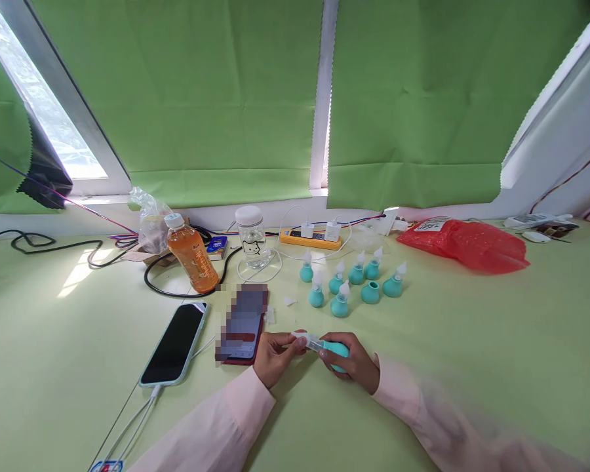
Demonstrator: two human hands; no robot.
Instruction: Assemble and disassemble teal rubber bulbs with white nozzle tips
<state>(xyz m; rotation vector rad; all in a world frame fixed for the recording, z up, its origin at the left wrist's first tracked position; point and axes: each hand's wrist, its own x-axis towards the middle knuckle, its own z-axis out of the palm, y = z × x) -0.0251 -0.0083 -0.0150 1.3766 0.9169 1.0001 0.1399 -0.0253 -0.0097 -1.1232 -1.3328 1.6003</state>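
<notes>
My right hand is wrapped round a turquoise squeeze bulb, which lies on its side and has a clear tube pointing left. At the tube's far end, the fingers of my left hand pinch a whitish translucent nozzle tip. Both hands are low over the table, joined by this one piece. Beyond them stand several more turquoise bulbs with clear tips, among them a front bulb and a right-hand bulb. One bulb there has an open neck with no tip.
Left of my hands lie a red-cased phone and a charging phone. Farther back are an orange drink bottle, a lidded jar and a yellow power strip. A red plastic bag lies at back right. Cables cross the back left.
</notes>
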